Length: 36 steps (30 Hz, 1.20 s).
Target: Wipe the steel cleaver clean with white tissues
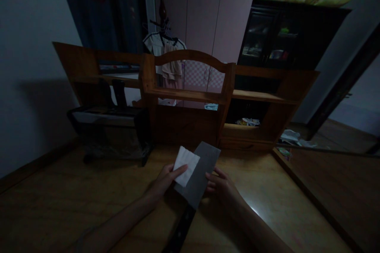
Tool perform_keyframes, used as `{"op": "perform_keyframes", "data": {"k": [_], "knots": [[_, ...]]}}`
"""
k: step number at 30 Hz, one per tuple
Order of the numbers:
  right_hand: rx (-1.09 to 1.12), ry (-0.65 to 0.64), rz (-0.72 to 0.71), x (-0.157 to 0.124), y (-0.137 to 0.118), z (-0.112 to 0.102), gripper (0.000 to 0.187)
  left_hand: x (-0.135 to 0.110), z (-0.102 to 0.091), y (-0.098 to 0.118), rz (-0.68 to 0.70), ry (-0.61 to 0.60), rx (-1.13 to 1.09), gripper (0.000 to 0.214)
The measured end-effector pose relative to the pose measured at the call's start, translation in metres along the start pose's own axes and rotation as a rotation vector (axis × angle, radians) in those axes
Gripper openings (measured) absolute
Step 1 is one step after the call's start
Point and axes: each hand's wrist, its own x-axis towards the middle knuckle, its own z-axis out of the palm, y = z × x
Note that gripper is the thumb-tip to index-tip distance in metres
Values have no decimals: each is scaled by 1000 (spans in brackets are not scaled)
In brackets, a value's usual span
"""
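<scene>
Head view, cleaver: the cleaver (199,182) is between both hands over the wooden surface (249,174), its black handle (181,229) pointing back toward the person, no hand on it.
Folded white cloth or tissue: the pad (191,161) overlaps the blade's left side.
Left hand: (166,178) pinches the pad, thumb on top; whether it also grips steel is hidden.
Right hand: (221,184) holds the blade's right edge, thumb on the face, fingers curled.
Step, apparently: wiping the blade.
Next move calls for: a steady blade, light pressure, fingertips clear of the sharp edge.
Farther left: a dark holder (111,130) with upright handles (119,93).
</scene>
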Motion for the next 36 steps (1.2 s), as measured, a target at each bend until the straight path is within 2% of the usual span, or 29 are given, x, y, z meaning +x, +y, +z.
{"op": "perform_keyframes", "data": {"k": [10,18,27,36], "knots": [[-49,-11,-5,5,6,-8,36,0,2,1,42,45,124,50],[-79,-13,-8,5,5,-10,38,-4,5,5,47,88,120,50],[-20,-1,17,4,3,-3,36,-1,4,4,29,66,118,53],[-57,0,18,6,4,-9,37,-1,3,2,33,83,114,51]]}}
